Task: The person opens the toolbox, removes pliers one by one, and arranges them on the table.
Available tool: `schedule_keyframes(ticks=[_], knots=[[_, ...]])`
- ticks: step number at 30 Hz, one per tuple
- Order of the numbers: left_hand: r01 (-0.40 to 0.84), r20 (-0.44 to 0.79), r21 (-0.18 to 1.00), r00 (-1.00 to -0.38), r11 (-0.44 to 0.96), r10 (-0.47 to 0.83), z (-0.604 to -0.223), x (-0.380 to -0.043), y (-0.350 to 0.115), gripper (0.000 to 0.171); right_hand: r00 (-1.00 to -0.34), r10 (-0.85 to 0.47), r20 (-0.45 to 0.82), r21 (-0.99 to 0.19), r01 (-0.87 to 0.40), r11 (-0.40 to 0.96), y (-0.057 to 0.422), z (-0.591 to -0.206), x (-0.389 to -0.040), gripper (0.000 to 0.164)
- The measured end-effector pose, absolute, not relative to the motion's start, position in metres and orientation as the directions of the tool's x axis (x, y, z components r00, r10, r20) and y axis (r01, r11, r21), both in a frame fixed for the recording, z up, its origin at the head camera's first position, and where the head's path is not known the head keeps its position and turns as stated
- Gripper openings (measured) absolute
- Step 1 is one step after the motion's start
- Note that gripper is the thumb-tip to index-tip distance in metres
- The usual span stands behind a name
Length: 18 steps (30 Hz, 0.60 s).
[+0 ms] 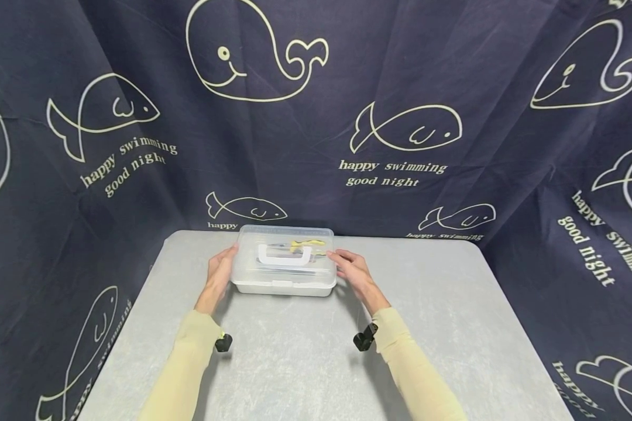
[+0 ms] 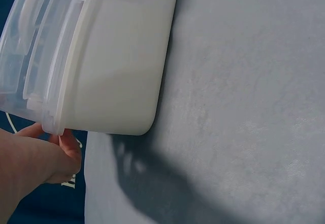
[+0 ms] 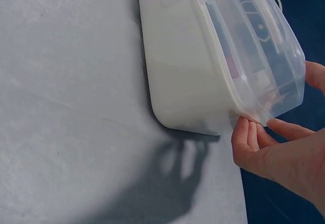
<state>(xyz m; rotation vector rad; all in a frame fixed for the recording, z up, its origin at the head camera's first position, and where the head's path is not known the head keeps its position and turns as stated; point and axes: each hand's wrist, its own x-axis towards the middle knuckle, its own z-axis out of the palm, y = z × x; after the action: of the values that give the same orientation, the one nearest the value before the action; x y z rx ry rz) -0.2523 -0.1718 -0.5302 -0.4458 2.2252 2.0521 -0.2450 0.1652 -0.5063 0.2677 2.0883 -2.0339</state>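
A lidded plastic storage box point(image 1: 253, 275) sits near the table's far edge, with a white base, a see-through lid and a white carry handle point(image 1: 284, 257) lying on top. Through the lid, something yellow and black point(image 1: 308, 244) shows; its kind is blurred. My left hand point(image 1: 220, 273) grips the box's left end, and the left wrist view shows its fingers point(image 2: 68, 145) at the lid's rim. At the opposite end my right hand point(image 1: 355, 273) holds the box, fingertips point(image 3: 242, 125) curled under the lid's rim. The lid lies down on the base.
A grey table point(image 1: 295, 362) with rounded far corners spreads under both arms. Dark blue curtains point(image 1: 316, 134) printed with fish and whales stand behind it and at both sides. Small black cameras point(image 1: 366, 338) are worn on the wrists.
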Motion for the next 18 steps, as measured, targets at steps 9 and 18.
schedule_keyframes(ticks=[9, 18], knots=[[-0.256, -0.243, 0.964, -0.959, 0.074, -0.146, -0.532, -0.248, -0.165, 0.073, -0.956, -0.001, -0.293, -0.955, 0.292, 0.04, 0.174, -0.509, -0.245, 0.073], [-0.241, -0.231, 0.968, -0.964, 0.071, -0.134, -0.533, -0.243, -0.156, 0.073, -0.956, -0.012, -0.293, -0.955, 0.292, 0.059, 0.185, -0.509, -0.242, 0.075]])
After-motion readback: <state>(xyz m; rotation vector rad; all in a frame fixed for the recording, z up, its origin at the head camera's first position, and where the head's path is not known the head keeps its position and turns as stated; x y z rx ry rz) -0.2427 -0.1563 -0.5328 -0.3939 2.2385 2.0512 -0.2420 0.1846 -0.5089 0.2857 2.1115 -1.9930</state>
